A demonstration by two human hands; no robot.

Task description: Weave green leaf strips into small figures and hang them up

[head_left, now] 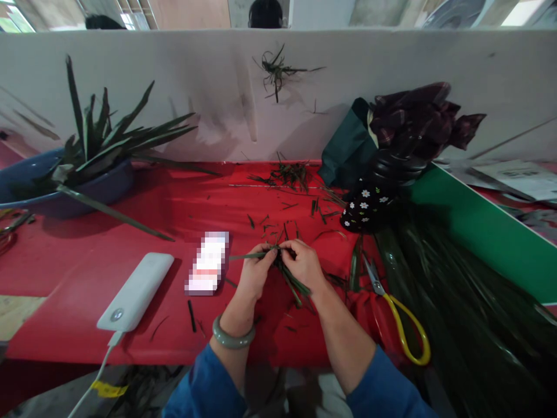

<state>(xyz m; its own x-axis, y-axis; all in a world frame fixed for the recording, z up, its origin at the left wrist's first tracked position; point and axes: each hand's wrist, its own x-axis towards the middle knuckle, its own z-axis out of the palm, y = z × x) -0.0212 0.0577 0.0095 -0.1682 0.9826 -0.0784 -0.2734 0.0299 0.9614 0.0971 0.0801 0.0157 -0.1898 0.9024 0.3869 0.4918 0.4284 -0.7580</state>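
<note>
At centre frame, our left hand [257, 270] and right hand [307, 267] clamp fingertips [274, 253] on a bundle of thin, dark-green leaf strips [292, 278]; we'd do well to pull each strip taut. Beyond, upper left, sits a blue plastic basin [109, 187].

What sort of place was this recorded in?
Probably a small handicraft workspace: the left hand and right hand hold green strips over a red table, with yellow-handled scissors and a blue basin of long leaves nearby.
</note>
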